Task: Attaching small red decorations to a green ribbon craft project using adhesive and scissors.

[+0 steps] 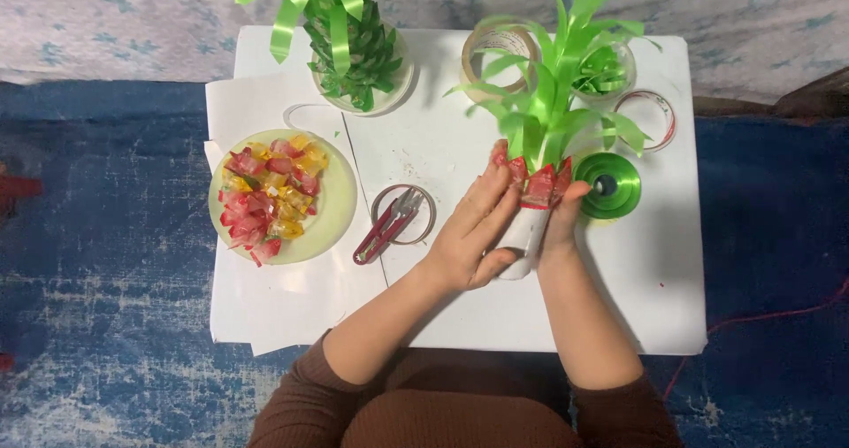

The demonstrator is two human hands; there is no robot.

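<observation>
Two hands' grip wrapped around white tube (523, 236), left hand (473, 231), right hand (562, 222), scissors (386, 225), plate (332, 209) nearby

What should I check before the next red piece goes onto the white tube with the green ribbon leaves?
1. White tube steadied by left hand and right hand: ok.
2. Red folded pieces sit in a band under the green ribbon leaves: ok.
3. Plate of red and yellow pieces stocked, left of the hands: ok.
4. Red snips lying free on a tape ring: ok.
5. Green ribbon spool close beside the right hand: ok.
6. Band complete at the tube's back: cannot tell.
</observation>
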